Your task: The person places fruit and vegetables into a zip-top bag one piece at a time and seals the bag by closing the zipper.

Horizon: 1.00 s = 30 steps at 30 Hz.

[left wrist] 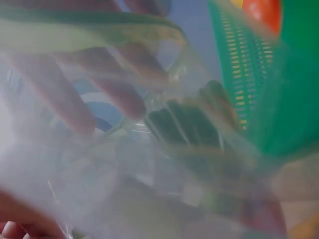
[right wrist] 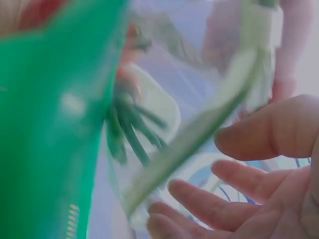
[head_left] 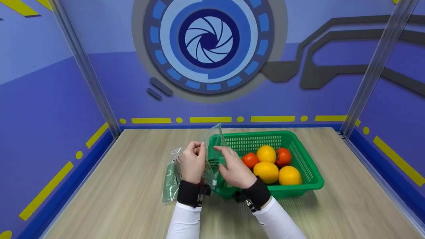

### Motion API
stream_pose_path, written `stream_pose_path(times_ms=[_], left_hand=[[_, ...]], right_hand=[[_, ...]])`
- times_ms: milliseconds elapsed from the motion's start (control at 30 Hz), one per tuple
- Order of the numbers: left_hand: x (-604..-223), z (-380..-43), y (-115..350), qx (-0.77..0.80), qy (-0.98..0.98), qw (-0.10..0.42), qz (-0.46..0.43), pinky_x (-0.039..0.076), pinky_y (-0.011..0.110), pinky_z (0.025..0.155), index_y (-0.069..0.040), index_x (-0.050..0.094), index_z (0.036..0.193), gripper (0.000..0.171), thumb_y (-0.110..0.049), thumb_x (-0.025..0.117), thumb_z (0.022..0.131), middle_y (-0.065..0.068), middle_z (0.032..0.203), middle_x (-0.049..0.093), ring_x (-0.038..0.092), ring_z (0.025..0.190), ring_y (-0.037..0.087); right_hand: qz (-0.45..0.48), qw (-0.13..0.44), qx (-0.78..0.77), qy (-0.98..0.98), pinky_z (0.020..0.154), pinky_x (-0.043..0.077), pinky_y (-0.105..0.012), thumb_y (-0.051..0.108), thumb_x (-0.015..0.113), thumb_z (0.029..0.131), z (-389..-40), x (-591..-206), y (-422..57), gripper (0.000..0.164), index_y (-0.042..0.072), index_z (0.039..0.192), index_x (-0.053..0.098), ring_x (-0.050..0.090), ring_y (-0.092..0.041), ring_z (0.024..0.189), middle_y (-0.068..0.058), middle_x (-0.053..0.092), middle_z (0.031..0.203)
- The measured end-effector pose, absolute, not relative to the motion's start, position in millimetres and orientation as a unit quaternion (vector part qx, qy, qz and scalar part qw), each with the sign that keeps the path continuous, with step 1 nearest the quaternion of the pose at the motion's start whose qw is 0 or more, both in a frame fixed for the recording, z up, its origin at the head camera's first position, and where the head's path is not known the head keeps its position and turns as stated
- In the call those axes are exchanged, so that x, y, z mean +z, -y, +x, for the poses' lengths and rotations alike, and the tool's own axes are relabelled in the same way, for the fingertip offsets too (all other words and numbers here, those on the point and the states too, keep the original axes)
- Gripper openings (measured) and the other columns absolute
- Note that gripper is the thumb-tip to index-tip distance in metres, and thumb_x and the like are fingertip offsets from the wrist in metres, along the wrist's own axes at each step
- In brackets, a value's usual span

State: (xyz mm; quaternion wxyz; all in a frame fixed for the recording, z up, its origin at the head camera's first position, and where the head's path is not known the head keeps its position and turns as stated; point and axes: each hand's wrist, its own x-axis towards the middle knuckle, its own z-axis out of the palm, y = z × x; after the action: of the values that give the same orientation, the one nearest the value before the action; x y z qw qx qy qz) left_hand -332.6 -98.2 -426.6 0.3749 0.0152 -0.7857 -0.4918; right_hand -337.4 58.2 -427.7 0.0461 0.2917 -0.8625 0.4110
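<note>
My left hand (head_left: 192, 162) pinches the edge of a clear plastic zip bag (head_left: 216, 130), which stands up in front of the green basket's left end. My right hand (head_left: 237, 170) is on the bag's other side, fingers extended and thumb spread. In the right wrist view its fingertips (right wrist: 182, 191) are right at the bag's pale green zip strip (right wrist: 199, 127). A bunch of green stems (right wrist: 132, 124) shows through the plastic there, and the left wrist view shows green stalks (left wrist: 184, 124) blurred behind the film.
The green basket (head_left: 315, 174) holds several yellow-orange round fruits (head_left: 266, 172) and red-orange fruits (head_left: 284, 157) that look like tomatoes. Left of my left hand, another clear bag (head_left: 171, 177) with something green lies on the wooden table (head_left: 132, 186). Blue panels (head_left: 109, 83) enclose the back and sides.
</note>
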Motion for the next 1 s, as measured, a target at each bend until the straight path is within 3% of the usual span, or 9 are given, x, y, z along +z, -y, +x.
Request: stream_pose_path(times_ms=[233,1000], left_hand=[[-426.3,-333.4,98.7,-0.498,0.782,0.374,0.019,0.035,0.023,0.054,-0.005,0.069,0.084,0.014,-0.01,0.068,0.096,-0.004,0.063,0.048,0.043,0.055,0.006],[-428.4,-334.6,98.8,-0.498,0.782,0.374,0.024,0.036,0.024,0.055,-0.005,0.071,0.086,0.012,-0.011,0.068,0.096,-0.005,0.062,0.049,0.043,0.055,0.007]], right_hand=[[0.239,0.081,0.459,0.852,0.118,0.037,-0.056,0.003,0.058,0.101,-345.4,-418.3,-81.7,0.043,0.006,0.144,0.052,0.046,-0.037,0.142,-0.019,0.049,0.15],[0.115,0.075,0.473,0.87,0.118,0.033,-0.057,0.019,0.052,0.107,-375.1,-412.4,-157.0,0.045,0.008,0.15,0.045,0.035,-0.041,0.147,-0.021,0.037,0.158]])
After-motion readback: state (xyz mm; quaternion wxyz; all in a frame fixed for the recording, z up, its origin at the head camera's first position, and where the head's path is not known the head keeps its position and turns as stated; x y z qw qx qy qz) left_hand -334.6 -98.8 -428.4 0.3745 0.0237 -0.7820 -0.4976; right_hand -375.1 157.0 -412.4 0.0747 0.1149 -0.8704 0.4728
